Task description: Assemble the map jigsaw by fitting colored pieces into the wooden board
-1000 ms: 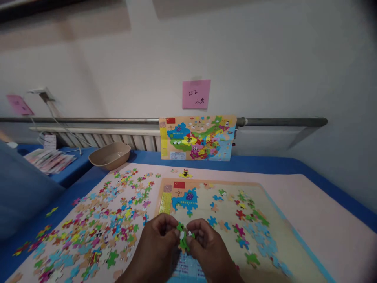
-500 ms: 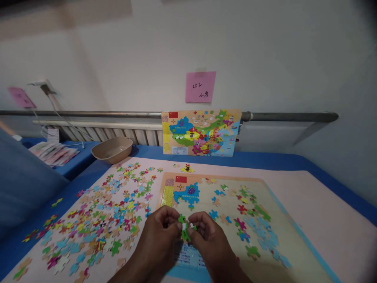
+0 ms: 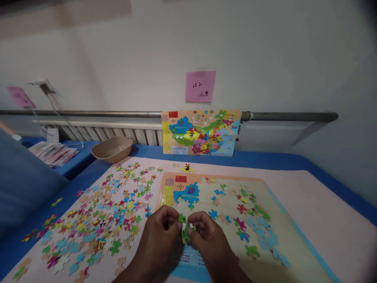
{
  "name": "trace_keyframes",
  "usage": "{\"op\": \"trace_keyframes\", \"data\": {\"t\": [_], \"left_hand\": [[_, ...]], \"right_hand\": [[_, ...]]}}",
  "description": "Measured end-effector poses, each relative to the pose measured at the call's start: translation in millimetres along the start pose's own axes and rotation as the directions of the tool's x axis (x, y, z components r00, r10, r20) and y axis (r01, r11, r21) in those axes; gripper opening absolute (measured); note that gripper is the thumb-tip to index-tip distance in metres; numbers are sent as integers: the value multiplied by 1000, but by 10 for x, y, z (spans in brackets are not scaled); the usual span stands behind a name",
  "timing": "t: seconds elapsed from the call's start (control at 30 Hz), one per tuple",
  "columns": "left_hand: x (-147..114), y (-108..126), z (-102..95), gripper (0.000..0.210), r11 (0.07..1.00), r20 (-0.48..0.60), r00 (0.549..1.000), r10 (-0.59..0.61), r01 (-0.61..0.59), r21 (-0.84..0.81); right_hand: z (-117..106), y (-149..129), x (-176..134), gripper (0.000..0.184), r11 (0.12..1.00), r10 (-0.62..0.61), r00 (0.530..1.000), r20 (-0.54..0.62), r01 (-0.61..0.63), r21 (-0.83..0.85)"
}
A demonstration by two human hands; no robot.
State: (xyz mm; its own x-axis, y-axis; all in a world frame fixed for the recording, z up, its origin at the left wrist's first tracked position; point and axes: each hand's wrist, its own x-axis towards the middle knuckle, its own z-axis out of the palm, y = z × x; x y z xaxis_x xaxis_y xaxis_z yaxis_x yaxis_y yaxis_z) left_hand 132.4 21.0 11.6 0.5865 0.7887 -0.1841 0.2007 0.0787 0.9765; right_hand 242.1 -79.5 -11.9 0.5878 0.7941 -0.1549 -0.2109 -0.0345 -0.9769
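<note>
My left hand [image 3: 160, 239] and my right hand [image 3: 210, 241] meet at the bottom centre, fingertips pinched together on green puzzle pieces [image 3: 184, 228] held just above the puzzle board [image 3: 232, 204]. The board lies flat in front of me, with a blue patch fitted at its upper left and several loose pieces scattered over its right part. A wide spread of loose coloured puzzle pieces [image 3: 100, 220] covers the pink mat [image 3: 309, 208] to the left of my hands.
A finished map picture [image 3: 202, 133] leans against the radiator rail at the back. A beige bowl [image 3: 112, 149] sits at the back left. A pink note [image 3: 200, 86] is stuck on the wall. Papers [image 3: 53, 153] lie far left on the blue cloth.
The view has risen and shifted a little since a second ago. My hands stay together on the green pieces, with only slight finger movement.
</note>
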Motion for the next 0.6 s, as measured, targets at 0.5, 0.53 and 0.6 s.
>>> {"op": "trace_keyframes", "data": {"t": [0.5, 0.53, 0.6], "left_hand": [[-13, -120, -2, 12, 996, 77, 995, -57, 62, -68], [-15, -123, -9, 15, 993, 83, 994, -64, 72, -89], [-21, -96, -29, 24, 982, 83, 992, -93, 105, -154]], "right_hand": [[51, -3, -42, 25, 999, -48, 996, -81, 47, -12], [29, -53, -49, 24, 999, -46, 995, -86, 44, -22], [-68, -161, -23, 24, 997, -55, 992, -116, 50, -51]]}}
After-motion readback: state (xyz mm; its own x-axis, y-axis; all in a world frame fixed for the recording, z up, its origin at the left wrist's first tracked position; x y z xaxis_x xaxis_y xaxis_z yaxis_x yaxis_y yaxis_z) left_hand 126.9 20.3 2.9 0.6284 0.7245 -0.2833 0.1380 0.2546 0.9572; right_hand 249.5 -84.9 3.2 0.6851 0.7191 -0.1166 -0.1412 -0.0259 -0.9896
